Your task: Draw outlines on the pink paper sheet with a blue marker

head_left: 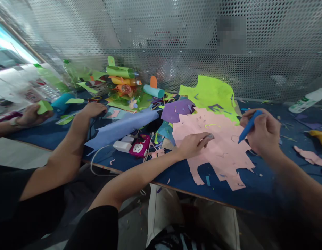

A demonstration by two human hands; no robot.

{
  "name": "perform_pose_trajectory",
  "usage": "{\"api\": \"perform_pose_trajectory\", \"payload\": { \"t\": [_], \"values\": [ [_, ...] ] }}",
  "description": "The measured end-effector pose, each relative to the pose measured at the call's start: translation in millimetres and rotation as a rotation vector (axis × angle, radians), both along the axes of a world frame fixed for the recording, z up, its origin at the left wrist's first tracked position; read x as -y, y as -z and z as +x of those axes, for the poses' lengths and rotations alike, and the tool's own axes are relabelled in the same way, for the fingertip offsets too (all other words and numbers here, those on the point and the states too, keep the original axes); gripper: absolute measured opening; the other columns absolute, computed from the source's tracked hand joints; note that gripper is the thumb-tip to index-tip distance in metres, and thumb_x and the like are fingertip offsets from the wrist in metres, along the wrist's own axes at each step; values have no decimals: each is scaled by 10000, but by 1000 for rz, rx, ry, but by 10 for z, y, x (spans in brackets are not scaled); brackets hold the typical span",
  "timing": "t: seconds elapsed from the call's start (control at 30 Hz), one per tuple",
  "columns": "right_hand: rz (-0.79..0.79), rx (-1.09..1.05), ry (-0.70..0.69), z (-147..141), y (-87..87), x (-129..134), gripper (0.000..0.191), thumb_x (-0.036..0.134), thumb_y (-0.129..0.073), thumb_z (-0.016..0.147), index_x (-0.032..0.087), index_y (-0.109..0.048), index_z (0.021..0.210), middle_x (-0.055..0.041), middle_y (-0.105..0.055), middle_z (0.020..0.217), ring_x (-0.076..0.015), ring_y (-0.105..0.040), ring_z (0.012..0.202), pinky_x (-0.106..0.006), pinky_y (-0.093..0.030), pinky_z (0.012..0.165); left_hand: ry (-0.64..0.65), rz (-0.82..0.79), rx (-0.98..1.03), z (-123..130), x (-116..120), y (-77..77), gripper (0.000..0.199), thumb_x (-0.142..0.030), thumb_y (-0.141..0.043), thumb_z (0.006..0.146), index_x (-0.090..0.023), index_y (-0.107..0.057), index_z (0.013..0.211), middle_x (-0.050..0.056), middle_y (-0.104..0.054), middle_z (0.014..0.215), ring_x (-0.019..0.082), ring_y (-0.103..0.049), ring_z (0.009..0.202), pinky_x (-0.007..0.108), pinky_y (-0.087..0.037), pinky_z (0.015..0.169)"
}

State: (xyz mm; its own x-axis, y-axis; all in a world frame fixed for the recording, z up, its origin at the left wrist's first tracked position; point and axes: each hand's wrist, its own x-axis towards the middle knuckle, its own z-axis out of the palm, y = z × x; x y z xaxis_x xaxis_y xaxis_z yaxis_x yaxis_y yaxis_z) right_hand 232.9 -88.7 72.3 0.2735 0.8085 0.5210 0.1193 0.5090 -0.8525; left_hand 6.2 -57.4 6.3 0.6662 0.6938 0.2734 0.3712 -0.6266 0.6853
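Observation:
A large pink sheet (pixel 215 139) with jagged cut edges lies on the blue table. Over its left half is my left hand (pixel 193 145), fingertips pinched round a small grey piece (pixel 208 137). My right hand (pixel 263 131), above the sheet's right edge, grips a blue pen-like tool (pixel 250 126) that slants down to the left, its tip over the pink surface. Behind the pink sheet lie a yellow-green sheet (pixel 215 92) and a purple piece (pixel 176 110).
Two hands of a person (pixel 91 109) are at the left, one with green paper (pixel 44 107). Nearby are plastic bottles (pixel 121 72), a magenta power strip (pixel 140 146) and a blue sheet (pixel 124 127). A white bottle (pixel 308 100) lies right. Perforated metal (pixel 176 41) stands behind.

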Motion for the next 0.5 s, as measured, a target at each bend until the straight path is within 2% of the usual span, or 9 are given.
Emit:
{"api": "perform_pose_trajectory", "payload": {
  "t": [0.07,0.2,0.37,0.5],
  "values": [
    [1,-100,-63,-16,81,-19,264,456,-572,978,231,-697,918,11,-575,727,-124,-578,618,-305,-515,646,8,-15,9,-6,3,-26,383,-439,-334,1080,-204,-630,1147,4,-742,818,150,-671,673,267,-492,685],
    [-54,-200,-75,15,246,-35,201,405,-616,963,218,-676,924,-4,-649,800,-128,-670,679,-279,-564,638,4,-20,54,4,51,-58,300,-394,-395,1056,-219,-639,1077,-4,-775,846,149,-686,673,273,-498,685],
    [-90,-171,-50,28,384,-27,183,394,-636,948,218,-679,933,-23,-713,815,-165,-738,742,-279,-613,624,4,1,110,23,102,-49,349,-414,-367,1061,-220,-657,1045,13,-790,871,177,-696,679,307,-509,667],
    [-126,-165,-74,-16,485,-20,180,395,-664,925,217,-689,936,-42,-744,839,-189,-768,764,-284,-633,610,-5,7,0,27,86,-56,388,-454,-395,1050,-215,-668,913,21,-794,884,197,-716,752,315,-518,690]
  ]
}}
